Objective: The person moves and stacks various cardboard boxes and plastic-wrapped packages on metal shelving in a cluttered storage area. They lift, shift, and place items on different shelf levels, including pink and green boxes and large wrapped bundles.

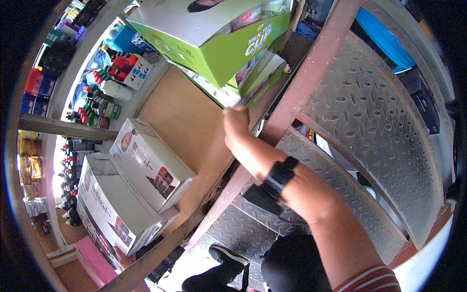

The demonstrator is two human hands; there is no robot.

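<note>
My right hand (236,124), with a black strapped device on its wrist, is curled at the lower front corner of a stack of green-and-white boxes. Whether its fingers grip the stack is hidden. On top leans a large green milk tea cup carton (226,51), tilted over a smaller green box (264,75). At the lower left, the fingers of my left hand (124,258) rest against the side of a white printed carton (109,197); the rest of that hand is mostly hidden. Behind it stands a second white carton (155,160) on the brown shelf board (182,113).
Bottles with red and green caps (104,109) line a ledge on the left. A pink box (93,261) lies below the white cartons. A reddish rail (310,80) runs along the shelf front, beside metal tread-plate steps (368,109). A black shoe (230,253) shows below.
</note>
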